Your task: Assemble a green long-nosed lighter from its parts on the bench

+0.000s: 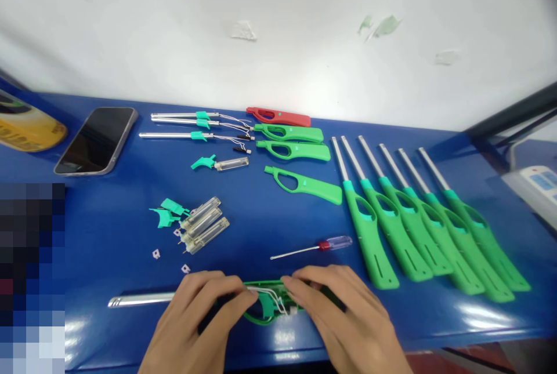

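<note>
On the blue table near its front edge lies a half-open green lighter (pixel 266 303) with a long metal tube (pixel 141 300) pointing left and white wires showing in its body. My left hand (pixel 198 319) pinches it where tube meets handle. My right hand (pixel 343 313) presses its fingers on the handle's right part. Both hands are closed on the lighter.
A small screwdriver (pixel 311 248) lies just beyond my hands. Several finished green lighters (pixel 418 229) lie at the right. Green and red handle shells (pixel 296 151), metal tubes with wires (pixel 191 127), clear fuel tanks (pixel 202 224) and teal triggers lie farther back. A phone (pixel 96 140) rests at the left.
</note>
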`<act>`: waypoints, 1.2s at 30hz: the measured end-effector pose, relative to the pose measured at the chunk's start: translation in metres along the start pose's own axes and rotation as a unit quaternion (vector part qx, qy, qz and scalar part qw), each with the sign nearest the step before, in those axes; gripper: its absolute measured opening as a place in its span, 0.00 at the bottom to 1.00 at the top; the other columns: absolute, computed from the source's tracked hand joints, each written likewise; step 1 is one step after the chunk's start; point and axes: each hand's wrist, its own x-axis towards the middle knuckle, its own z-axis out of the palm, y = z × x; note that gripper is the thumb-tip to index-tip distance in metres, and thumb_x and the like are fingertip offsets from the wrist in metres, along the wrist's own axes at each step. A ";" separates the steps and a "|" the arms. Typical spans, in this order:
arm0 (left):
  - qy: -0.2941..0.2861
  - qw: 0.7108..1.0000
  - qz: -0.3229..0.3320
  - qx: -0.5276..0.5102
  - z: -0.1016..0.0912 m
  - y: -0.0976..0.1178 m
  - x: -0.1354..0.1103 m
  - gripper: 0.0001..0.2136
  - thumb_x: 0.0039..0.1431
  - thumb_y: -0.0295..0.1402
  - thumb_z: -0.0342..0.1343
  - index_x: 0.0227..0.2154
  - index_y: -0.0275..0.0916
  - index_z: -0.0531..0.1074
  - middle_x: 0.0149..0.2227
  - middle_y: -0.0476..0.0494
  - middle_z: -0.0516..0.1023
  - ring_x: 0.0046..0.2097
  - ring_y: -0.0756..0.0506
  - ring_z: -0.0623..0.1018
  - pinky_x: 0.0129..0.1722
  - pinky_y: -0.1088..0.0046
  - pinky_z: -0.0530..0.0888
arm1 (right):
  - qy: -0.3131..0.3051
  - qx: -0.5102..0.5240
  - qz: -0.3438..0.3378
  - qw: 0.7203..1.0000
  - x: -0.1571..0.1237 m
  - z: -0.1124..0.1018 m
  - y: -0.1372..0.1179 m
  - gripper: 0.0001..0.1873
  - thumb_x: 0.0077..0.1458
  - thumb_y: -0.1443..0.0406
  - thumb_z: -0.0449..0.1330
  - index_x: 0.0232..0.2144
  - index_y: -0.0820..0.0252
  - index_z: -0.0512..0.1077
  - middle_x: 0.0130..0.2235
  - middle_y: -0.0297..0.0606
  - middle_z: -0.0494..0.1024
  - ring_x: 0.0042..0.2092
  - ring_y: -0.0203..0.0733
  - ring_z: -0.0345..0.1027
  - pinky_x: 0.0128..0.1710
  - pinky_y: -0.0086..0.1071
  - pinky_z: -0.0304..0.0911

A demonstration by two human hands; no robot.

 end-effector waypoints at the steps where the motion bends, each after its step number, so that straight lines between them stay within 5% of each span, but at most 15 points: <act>1: -0.001 1.000 0.000 -0.003 0.001 -0.001 -0.001 0.19 0.70 0.18 0.52 0.51 0.47 0.81 0.46 0.47 0.84 0.48 0.46 0.81 0.50 0.71 0.81 | -0.004 -0.010 -0.007 1.000 0.004 -0.002 0.000 0.16 0.75 0.70 0.53 0.53 0.57 0.80 0.46 0.38 0.85 0.39 0.38 0.79 0.40 0.33 0.73; 4: -0.007 1.000 0.007 -0.015 0.003 -0.003 -0.005 0.20 0.69 0.15 0.52 0.53 0.45 0.80 0.48 0.46 0.82 0.50 0.47 0.79 0.54 0.72 0.78 | 0.001 -0.035 -0.033 0.999 0.016 -0.004 0.000 0.23 0.78 0.69 0.44 0.48 0.58 0.81 0.41 0.37 0.85 0.35 0.38 0.75 0.37 0.35 0.69; 13: -0.005 1.000 -0.002 -0.024 0.006 0.000 -0.010 0.22 0.69 0.14 0.52 0.54 0.45 0.79 0.50 0.45 0.80 0.54 0.45 0.77 0.55 0.70 0.77 | -0.025 -0.087 -0.138 0.986 0.024 -0.004 0.008 0.21 0.77 0.72 0.45 0.49 0.65 0.79 0.40 0.38 0.86 0.37 0.41 0.75 0.44 0.38 0.67; 24: -0.022 1.000 0.008 -0.012 0.002 -0.001 -0.009 0.21 0.69 0.15 0.52 0.53 0.45 0.80 0.49 0.46 0.80 0.53 0.46 0.77 0.55 0.74 0.78 | 0.029 -0.028 -0.069 0.997 0.018 0.003 0.006 0.11 0.70 0.74 0.61 0.51 0.65 0.80 0.38 0.35 0.86 0.34 0.38 0.75 0.36 0.37 0.65; 31: -0.027 0.999 0.009 -0.018 0.000 -0.001 -0.010 0.24 0.68 0.13 0.51 0.55 0.45 0.80 0.49 0.46 0.81 0.54 0.48 0.76 0.58 0.76 0.75 | 0.049 0.024 -0.021 0.998 0.010 -0.010 -0.003 0.08 0.73 0.61 0.63 0.43 0.57 0.80 0.39 0.31 0.87 0.36 0.36 0.80 0.43 0.34 0.72; 36: -0.039 0.999 0.022 0.000 0.002 -0.004 -0.010 0.23 0.69 0.15 0.52 0.56 0.46 0.80 0.49 0.48 0.83 0.53 0.46 0.78 0.59 0.72 0.76 | 0.029 0.044 -0.026 0.998 -0.001 -0.004 0.001 0.06 0.71 0.70 0.63 0.46 0.57 0.80 0.41 0.34 0.87 0.37 0.37 0.80 0.40 0.34 0.72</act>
